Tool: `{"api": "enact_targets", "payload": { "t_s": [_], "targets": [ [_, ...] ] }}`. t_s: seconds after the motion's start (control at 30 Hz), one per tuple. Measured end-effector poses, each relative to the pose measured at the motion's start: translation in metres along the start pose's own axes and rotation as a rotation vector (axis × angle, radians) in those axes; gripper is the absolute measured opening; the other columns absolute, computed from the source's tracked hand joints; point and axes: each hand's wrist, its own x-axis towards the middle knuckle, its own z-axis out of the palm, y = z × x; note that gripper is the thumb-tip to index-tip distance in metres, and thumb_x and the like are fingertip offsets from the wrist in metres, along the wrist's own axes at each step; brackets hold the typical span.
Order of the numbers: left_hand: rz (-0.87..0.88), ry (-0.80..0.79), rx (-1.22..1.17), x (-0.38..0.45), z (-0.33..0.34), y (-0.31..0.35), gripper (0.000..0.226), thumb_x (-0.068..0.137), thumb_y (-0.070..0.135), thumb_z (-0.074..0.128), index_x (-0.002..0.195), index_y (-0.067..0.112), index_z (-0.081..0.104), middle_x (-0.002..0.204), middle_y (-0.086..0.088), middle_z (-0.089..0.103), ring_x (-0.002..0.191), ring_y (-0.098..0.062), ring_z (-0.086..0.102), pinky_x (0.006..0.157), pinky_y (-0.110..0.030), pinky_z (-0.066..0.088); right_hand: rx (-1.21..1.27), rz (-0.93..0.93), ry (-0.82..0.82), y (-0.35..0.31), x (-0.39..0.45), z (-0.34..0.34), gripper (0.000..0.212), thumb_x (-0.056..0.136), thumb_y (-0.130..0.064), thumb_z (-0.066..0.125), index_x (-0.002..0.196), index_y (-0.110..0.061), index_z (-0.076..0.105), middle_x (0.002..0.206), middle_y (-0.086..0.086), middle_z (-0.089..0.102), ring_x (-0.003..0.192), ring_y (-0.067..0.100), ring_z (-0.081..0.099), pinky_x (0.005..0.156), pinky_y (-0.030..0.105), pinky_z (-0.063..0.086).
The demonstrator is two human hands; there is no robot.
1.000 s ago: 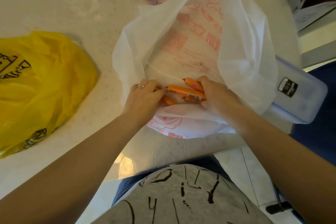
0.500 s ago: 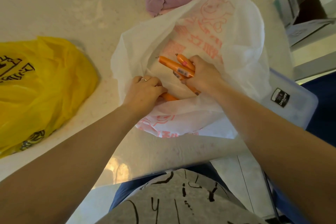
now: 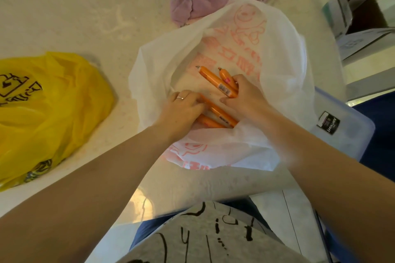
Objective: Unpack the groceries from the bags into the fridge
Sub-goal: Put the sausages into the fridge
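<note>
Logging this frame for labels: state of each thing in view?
white bag: open, on the counter
sausages in right hand: two, gripped, lifted
sausages in the bag: two lying, left hand on them
left hand: curled on a sausage
right hand: gripping
yellow bag: crumpled, untouched
plastic container: lidded

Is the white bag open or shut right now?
Open. The white bag gapes at its mouth, showing orange sausages inside, with both the left hand and right hand reaching in.
</note>
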Motion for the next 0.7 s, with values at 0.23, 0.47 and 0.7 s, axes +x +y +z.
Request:
{"api": "enact_targets", "payload": {
  "t_s": [0.23,0.47,0.7],
  "targets": [
    [0.059,-0.340,0.050,0.033,-0.001,0.010,0.050,0.091,0.023,0.049,0.141,0.022,0.040,0.142,-0.002,0.041,0.133,-0.023,0.033,0.111,-0.043,0.015,0.203,0.063,0.069,0.022,-0.015,-0.009,0.045,0.084,-0.025,0.068,0.122,-0.021,0.043,0.083,-0.015,0.049,0.071,0.001,0.052,0.054,0.011,0.034],
    [-0.064,-0.355,-0.018,0.034,-0.001,0.011,0.041,0.082,0.029,0.059,0.119,0.011,0.052,0.115,-0.010,0.052,0.101,-0.029,0.053,0.085,-0.039,0.044,0.297,0.053,0.067,0.025,-0.013,-0.009,0.047,0.085,-0.024,0.067,0.124,-0.021,0.041,0.086,-0.012,0.050,0.071,0.003,0.052,0.059,0.018,0.041],
    [-0.571,-0.199,-0.465,0.024,-0.018,0.016,0.020,0.084,0.021,0.057,0.100,0.011,0.048,0.083,-0.002,0.051,0.068,-0.020,0.048,0.058,-0.030,0.036,0.412,0.045,0.112,0.011,-0.011,-0.016,0.042,0.087,-0.022,0.064,0.123,-0.020,0.042,0.091,-0.005,0.054,0.076,0.010,0.058,0.059,0.021,0.044]
  ]
}}
